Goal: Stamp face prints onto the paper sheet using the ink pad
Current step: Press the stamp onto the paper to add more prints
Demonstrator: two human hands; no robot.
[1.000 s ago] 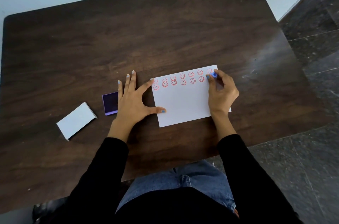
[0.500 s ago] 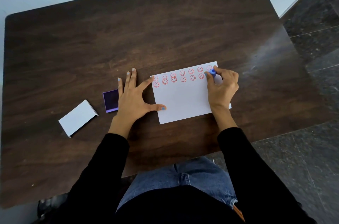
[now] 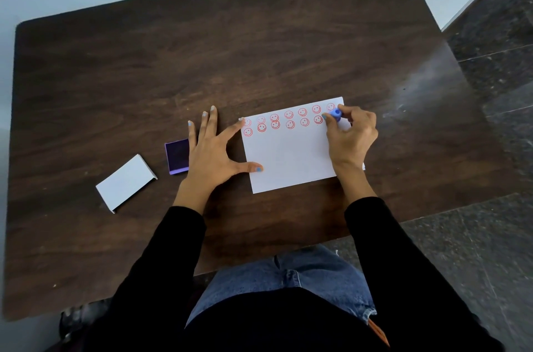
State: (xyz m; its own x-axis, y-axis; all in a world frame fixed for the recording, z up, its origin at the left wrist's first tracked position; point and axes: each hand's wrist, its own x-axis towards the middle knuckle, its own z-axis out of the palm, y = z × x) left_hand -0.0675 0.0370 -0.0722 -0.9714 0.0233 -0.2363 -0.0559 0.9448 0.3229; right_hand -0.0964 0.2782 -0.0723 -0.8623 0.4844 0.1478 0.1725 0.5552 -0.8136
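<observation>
A white paper sheet (image 3: 288, 155) lies on the dark wooden table (image 3: 202, 49), with two rows of several red smiley face prints along its far edge. My right hand (image 3: 350, 135) pinches a small blue stamp (image 3: 335, 114) at the sheet's far right corner, at the right end of the second row. My left hand (image 3: 213, 150) lies flat with fingers spread, its forefinger and thumb pressing on the sheet's left edge. The purple ink pad (image 3: 176, 156) sits just left of that hand, partly hidden by it.
A white box lid (image 3: 125, 183) lies on the table left of the ink pad. The table's near edge runs just below the sheet, with my lap under it. Dark tiled floor (image 3: 496, 150) lies to the right.
My right hand and the blue stamp have stayed at the sheet's far right corner, shifting only slightly. My left hand has not moved. The camera view drifted a little.
</observation>
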